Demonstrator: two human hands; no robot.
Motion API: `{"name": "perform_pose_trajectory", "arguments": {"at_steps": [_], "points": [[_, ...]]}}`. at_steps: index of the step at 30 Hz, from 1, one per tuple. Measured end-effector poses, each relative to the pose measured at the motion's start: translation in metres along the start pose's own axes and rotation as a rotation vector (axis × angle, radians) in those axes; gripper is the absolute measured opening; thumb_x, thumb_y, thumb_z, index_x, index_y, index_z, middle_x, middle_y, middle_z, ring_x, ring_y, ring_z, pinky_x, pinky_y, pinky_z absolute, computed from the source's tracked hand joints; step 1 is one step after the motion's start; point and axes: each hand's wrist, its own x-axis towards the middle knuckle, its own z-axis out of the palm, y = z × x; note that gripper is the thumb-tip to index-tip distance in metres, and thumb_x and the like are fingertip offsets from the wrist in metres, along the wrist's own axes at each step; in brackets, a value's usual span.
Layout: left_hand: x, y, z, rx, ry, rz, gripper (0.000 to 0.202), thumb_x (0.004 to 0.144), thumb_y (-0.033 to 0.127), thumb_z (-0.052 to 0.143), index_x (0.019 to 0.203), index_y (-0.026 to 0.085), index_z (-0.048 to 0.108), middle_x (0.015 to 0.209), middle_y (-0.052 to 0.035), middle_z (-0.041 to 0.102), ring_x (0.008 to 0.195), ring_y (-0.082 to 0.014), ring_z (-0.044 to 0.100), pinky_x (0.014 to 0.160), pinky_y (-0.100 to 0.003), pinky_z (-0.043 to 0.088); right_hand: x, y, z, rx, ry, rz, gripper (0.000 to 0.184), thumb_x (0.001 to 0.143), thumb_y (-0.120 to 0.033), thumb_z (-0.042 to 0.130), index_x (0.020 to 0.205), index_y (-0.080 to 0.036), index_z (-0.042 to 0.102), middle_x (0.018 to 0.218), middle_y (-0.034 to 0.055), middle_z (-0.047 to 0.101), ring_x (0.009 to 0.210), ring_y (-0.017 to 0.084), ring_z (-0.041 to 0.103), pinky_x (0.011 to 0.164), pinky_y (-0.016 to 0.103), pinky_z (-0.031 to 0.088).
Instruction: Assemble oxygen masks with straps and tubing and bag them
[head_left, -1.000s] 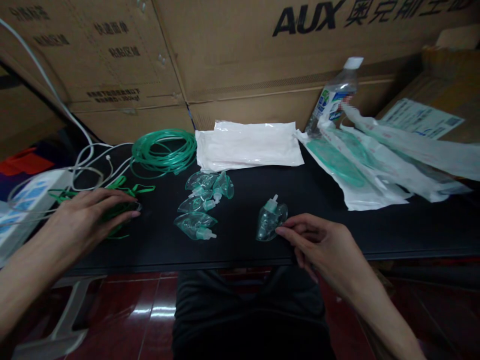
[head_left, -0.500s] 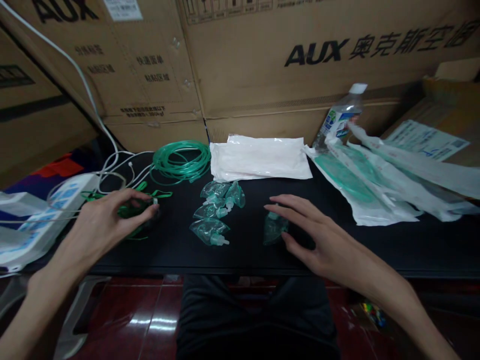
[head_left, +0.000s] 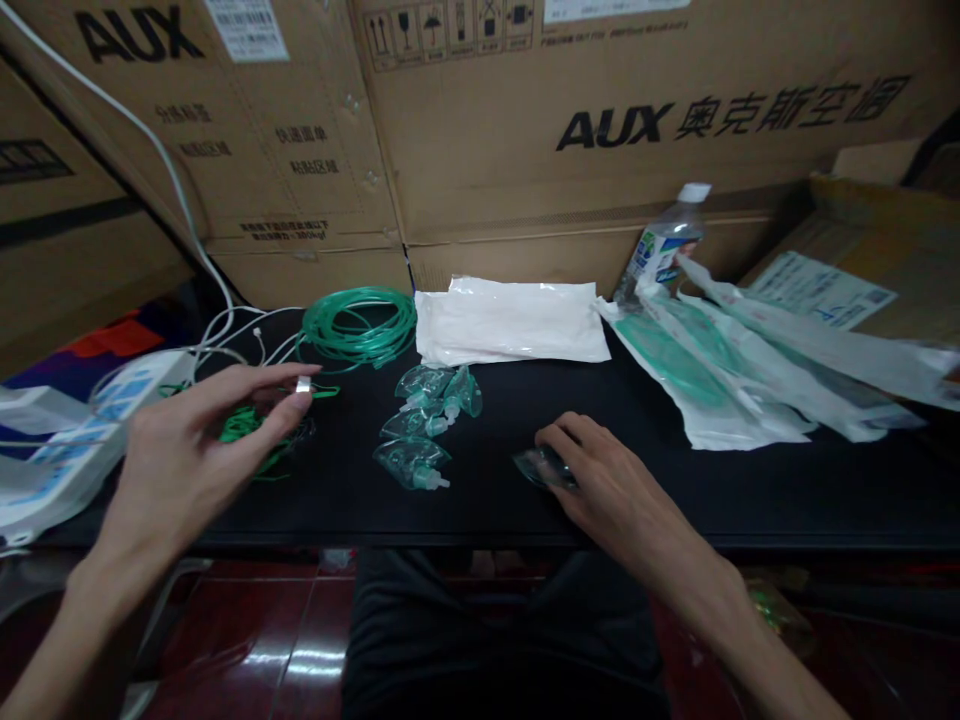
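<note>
Thumb and fingertips of my left hand (head_left: 187, 440) are closed on a small silvery metal strip (head_left: 303, 385). Below that hand lies a tangle of green elastic straps (head_left: 241, 424), partly hidden by the fingers. My right hand (head_left: 611, 475) grips a clear green oxygen mask (head_left: 538, 466) on the black tabletop; fingers cover much of it, and its connector is hidden. Between the hands rests a small cluster of similar masks (head_left: 412, 462), some with white connectors pointing toward me.
Coiled green tubing (head_left: 358, 328) lies behind the left hand, near a white power strip (head_left: 112, 430) with cables. White packets (head_left: 514, 322) lie at the back. Opened pouches (head_left: 720, 370) and a plastic bottle (head_left: 664, 245) occupy the right. Large cartons (head_left: 480, 180) wall the rear.
My right hand has come down and closed round the mask, which now lies turned and flatter. My left hand has lifted slightly, showing the metal strip and more of the straps.
</note>
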Motion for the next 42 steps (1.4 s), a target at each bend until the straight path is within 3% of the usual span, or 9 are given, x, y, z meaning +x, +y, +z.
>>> {"name": "perform_pose_trajectory", "arguments": {"at_steps": [4, 8, 11, 14, 20, 25, 31, 36, 42], "points": [[-0.023, 0.050, 0.029, -0.385, -0.050, -0.067, 0.032, 0.088, 0.052, 0.072, 0.107, 0.027, 0.078, 0.095, -0.0003, 0.081, 0.087, -0.0218, 0.074, 0.078, -0.029, 0.056, 0.007, -0.007, 0.000, 0.294, 0.064, 0.134, 0.011, 0.098, -0.013, 0.053, 0.099, -0.024, 0.054, 0.086, 0.0012, 0.065, 0.071, 0.019, 0.063, 0.066, 0.032, 0.048], [-0.047, 0.095, 0.087, -0.603, -0.133, -0.069, 0.025, 0.093, 0.041, 0.072, 0.114, 0.028, 0.077, 0.103, -0.0001, 0.082, 0.092, -0.0192, 0.076, 0.084, -0.028, 0.058, 0.010, -0.013, 0.000, 0.309, 0.049, 0.126, 0.016, 0.098, -0.016, 0.051, 0.111, -0.023, 0.057, 0.100, 0.0067, 0.069, 0.083, 0.022, 0.069, 0.075, 0.037, 0.053], [-0.054, 0.111, 0.124, -0.648, -0.103, -0.050, 0.025, 0.093, 0.032, 0.074, 0.117, 0.027, 0.076, 0.111, -0.0007, 0.081, 0.098, -0.0192, 0.075, 0.093, -0.030, 0.057, 0.009, -0.016, -0.004, 0.316, -0.022, 0.111, 0.030, 0.096, -0.022, 0.056, 0.126, -0.017, 0.057, 0.116, 0.0146, 0.066, 0.103, 0.030, 0.070, 0.088, 0.048, 0.057], [-0.056, 0.114, 0.142, -0.700, -0.110, -0.105, 0.026, 0.094, 0.032, 0.073, 0.120, 0.028, 0.075, 0.117, -0.0006, 0.080, 0.102, -0.0192, 0.074, 0.094, -0.031, 0.057, 0.003, -0.016, -0.008, 0.371, -0.101, 0.115, 0.037, 0.099, -0.031, 0.055, 0.132, -0.015, 0.056, 0.124, 0.0172, 0.063, 0.116, 0.034, 0.067, 0.098, 0.053, 0.055], [-0.054, 0.108, 0.142, -0.760, -0.201, -0.183, 0.030, 0.099, 0.040, 0.066, 0.126, 0.030, 0.071, 0.128, -0.0003, 0.077, 0.107, -0.0180, 0.072, 0.091, -0.028, 0.056, -0.003, -0.004, -0.006, 0.538, -0.027, 0.136, 0.022, 0.107, -0.033, 0.050, 0.125, -0.023, 0.058, 0.121, 0.0093, 0.066, 0.114, 0.024, 0.068, 0.098, 0.038, 0.053], [-0.041, 0.099, 0.136, -0.795, -0.432, -0.156, 0.032, 0.100, 0.040, 0.063, 0.128, 0.027, 0.071, 0.094, 0.0002, 0.079, 0.079, -0.0142, 0.069, 0.071, -0.023, 0.053, -0.002, 0.002, -0.003, 0.739, 0.027, 0.153, 0.011, 0.103, -0.031, 0.061, 0.113, -0.024, 0.062, 0.097, 0.0003, 0.071, 0.085, 0.016, 0.068, 0.079, 0.026, 0.050], [-0.018, 0.082, 0.126, -0.744, -0.598, -0.021, 0.028, 0.099, 0.033, 0.063, 0.124, 0.025, 0.074, 0.083, -0.0004, 0.076, 0.076, -0.0158, 0.070, 0.071, -0.024, 0.053, -0.004, 0.002, -0.003, 0.860, 0.046, 0.221, 0.013, 0.098, -0.031, 0.068, 0.109, -0.024, 0.065, 0.088, -0.0031, 0.071, 0.073, 0.013, 0.063, 0.066, 0.023, 0.045], [-0.013, 0.083, 0.123, -0.791, -0.468, -0.045, 0.025, 0.095, 0.032, 0.068, 0.117, 0.023, 0.077, 0.088, -0.0023, 0.076, 0.073, -0.0143, 0.069, 0.069, -0.024, 0.055, -0.006, 0.003, -0.004, 0.881, 0.096, 0.266, 0.016, 0.095, -0.034, 0.070, 0.106, -0.024, 0.067, 0.084, -0.0034, 0.068, 0.069, 0.013, 0.058, 0.063, 0.024, 0.043], [-0.035, 0.090, 0.125, -0.960, -0.286, -0.200, 0.031, 0.091, 0.034, 0.077, 0.121, 0.029, 0.074, 0.105, -0.0012, 0.079, 0.076, -0.0115, 0.072, 0.072, -0.020, 0.059, -0.004, -0.005, -0.004, 1.023, 0.031, 0.249, 0.017, 0.092, -0.031, 0.074, 0.107, -0.024, 0.067, 0.085, -0.0047, 0.067, 0.072, 0.013, 0.059, 0.066, 0.024, 0.046]]}}
